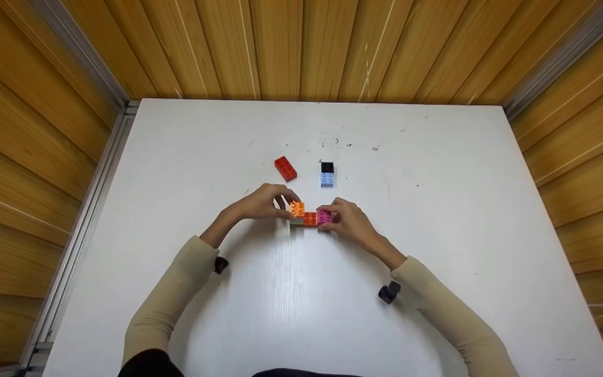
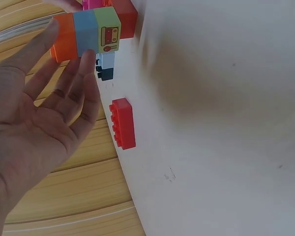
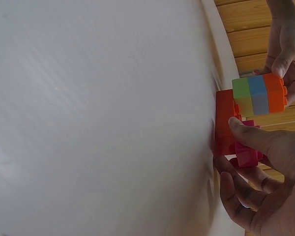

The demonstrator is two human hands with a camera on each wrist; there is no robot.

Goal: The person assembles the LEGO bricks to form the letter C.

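Over the white table, my left hand (image 1: 266,203) pinches the orange brick (image 2: 65,37) between thumb and fingers. That brick tops a column with a blue brick (image 2: 86,32) and a light green brick (image 2: 108,29) printed with a small picture below it. The column stands at one end of a long orange-red brick (image 3: 225,118) lying on the table. At the other end sits a pink brick (image 3: 247,155), which my right hand (image 1: 354,220) grips with its thumb on one side and fingers on the other.
Beyond the hands, a loose red brick (image 1: 286,168) lies at an angle. To its right are a light blue brick (image 1: 327,180) and a black brick (image 1: 327,167), end to end. Wood-patterned walls (image 1: 301,50) border the table (image 1: 437,209) at the back and sides.
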